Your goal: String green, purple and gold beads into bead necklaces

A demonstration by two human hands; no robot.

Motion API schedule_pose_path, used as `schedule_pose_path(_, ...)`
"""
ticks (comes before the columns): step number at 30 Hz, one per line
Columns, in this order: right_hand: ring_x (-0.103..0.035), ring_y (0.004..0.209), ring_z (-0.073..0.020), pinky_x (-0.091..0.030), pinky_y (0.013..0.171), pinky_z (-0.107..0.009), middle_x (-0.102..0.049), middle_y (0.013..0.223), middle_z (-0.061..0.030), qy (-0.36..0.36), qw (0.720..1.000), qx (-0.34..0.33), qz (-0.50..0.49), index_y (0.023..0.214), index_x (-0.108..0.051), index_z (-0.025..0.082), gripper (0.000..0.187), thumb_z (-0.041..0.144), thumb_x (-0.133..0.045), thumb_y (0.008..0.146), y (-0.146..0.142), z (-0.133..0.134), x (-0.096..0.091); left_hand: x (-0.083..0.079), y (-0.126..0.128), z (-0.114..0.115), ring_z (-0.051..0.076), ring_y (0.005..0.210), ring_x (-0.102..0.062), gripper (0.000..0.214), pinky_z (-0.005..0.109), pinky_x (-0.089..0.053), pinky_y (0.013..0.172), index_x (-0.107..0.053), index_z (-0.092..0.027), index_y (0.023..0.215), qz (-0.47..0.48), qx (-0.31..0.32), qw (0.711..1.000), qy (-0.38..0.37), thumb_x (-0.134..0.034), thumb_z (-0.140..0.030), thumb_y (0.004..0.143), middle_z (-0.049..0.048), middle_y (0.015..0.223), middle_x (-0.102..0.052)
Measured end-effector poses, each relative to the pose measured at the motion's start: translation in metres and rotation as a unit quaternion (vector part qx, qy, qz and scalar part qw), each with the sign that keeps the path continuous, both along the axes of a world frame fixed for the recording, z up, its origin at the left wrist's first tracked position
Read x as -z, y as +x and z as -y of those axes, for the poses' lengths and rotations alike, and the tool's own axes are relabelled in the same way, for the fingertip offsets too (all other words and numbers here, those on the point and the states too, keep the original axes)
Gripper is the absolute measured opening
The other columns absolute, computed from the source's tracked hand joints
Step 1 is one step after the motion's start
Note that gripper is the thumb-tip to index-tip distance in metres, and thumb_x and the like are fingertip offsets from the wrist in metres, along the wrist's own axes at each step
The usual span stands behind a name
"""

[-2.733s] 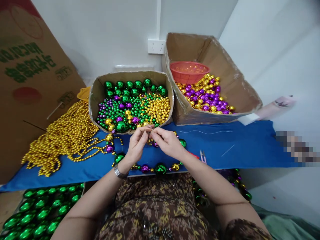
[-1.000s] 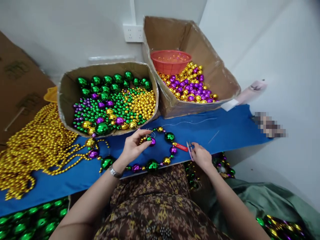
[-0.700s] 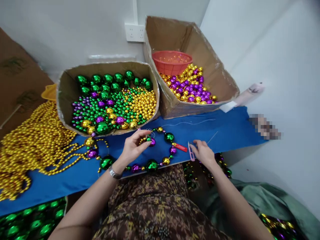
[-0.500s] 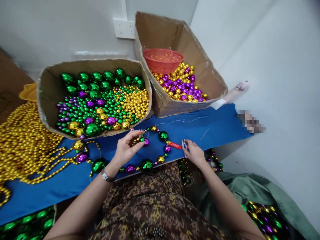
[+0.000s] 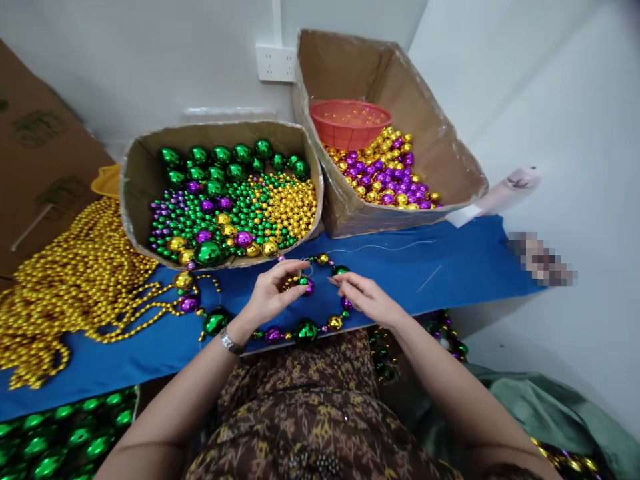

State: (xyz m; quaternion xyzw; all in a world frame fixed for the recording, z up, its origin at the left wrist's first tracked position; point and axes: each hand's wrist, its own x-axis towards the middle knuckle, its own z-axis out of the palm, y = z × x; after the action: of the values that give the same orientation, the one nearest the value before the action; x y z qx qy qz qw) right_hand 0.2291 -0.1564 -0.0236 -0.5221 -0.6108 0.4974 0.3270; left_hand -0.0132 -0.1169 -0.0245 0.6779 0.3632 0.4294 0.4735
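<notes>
A necklace of large green, purple and gold beads lies looped on the blue cloth in front of me. My left hand pinches the small beads at the loop's top end between thumb and fingers. My right hand is close beside it over the right side of the loop, fingers drawn together and pointing left. What they hold is hidden. A thin thread trails right from the necklace's top.
An open carton of mixed green, gold and purple beads stands behind the necklace. A taller carton to its right holds gold and purple beads and a red basket. Gold bead strands are piled at left.
My right hand left the necklace, reached right to the small snips by the red tag, then came back beside my left hand. The left hand kept its pinch on the beads.
</notes>
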Motion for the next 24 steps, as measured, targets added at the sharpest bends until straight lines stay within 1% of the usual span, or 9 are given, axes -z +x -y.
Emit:
schedule_pose_path(2,-0.056,0.071,-0.0127,-0.044,0.065,-0.025,-0.067,0.088,-0.003,0.045,0.997,-0.036,0.05,0.11,-0.064,0.019,0.037,0.049,-0.05,0.092,-0.015,-0.009,-0.009,0.001,-0.001,-0.001,0.017,0.087,-0.062,0.039,0.028,-0.054,0.075,-0.068,-0.018,0.113,0.001,0.005,1.0,0.003,-0.075,-0.029,0.077,0.0099,0.11,-0.066)
schedule_pose_path(4,-0.056,0.069,-0.0123,-0.043,0.063,-0.023,-0.067,0.082,-0.0016,0.073,0.991,-0.056,0.092,0.107,-0.065,0.018,0.034,0.045,-0.05,0.093,-0.024,-0.016,-0.015,0.001,-0.001,-0.002,0.018,0.088,-0.063,0.039,0.029,-0.054,0.076,-0.068,-0.018,0.114,0.005,0.009,1.0,0.011,-0.075,-0.029,0.077,0.0105,0.112,-0.066)
schedule_pose_path(7,-0.055,0.064,-0.011,-0.041,0.06,-0.022,-0.067,0.076,0.0,0.098,0.986,-0.079,0.105,0.102,-0.066,0.017,0.031,0.042,-0.049,0.093,-0.032,-0.022,-0.02,0.003,-0.003,-0.003,0.02,0.094,-0.064,0.04,0.032,-0.054,0.081,-0.067,-0.019,0.116,0.003,0.018,1.0,0.023,-0.074,-0.029,0.077,0.0108,0.114,-0.066)
schedule_pose_path(11,-0.057,0.065,-0.0106,-0.04,0.063,-0.022,-0.069,0.078,0.0,0.133,0.979,-0.096,0.122,0.099,-0.068,0.017,0.027,0.038,-0.052,0.093,-0.036,-0.026,-0.025,0.002,-0.003,-0.005,0.022,0.105,-0.063,0.04,0.036,-0.052,0.092,-0.067,-0.021,0.117,-0.005,0.034,0.999,0.041,-0.074,-0.028,0.078,0.0106,0.115,-0.067)
schedule_pose_path(18,-0.062,0.072,-0.0123,-0.043,0.069,-0.023,-0.073,0.087,-0.0013,0.156,0.973,-0.102,0.133,0.097,-0.069,0.019,0.025,0.036,-0.05,0.095,-0.036,-0.027,-0.025,0.0,-0.003,-0.005,0.023,0.107,-0.063,0.038,0.037,-0.051,0.095,-0.068,-0.019,0.115,-0.008,0.043,0.998,0.045,-0.073,-0.029,0.078,0.0113,0.115,-0.067)
schedule_pose_path(24,-0.065,0.079,-0.0138,-0.045,0.075,-0.024,-0.073,0.09,-0.0018,0.165,0.972,-0.104,0.128,0.096,-0.069,0.02,0.024,0.036,-0.05,0.095,-0.039,-0.026,-0.026,-0.001,-0.002,-0.004,0.022,0.107,-0.064,0.038,0.036,-0.051,0.095,-0.068,-0.019,0.115,-0.008,0.051,0.998,0.032,-0.073,-0.028,0.078,0.0111,0.116,-0.067)
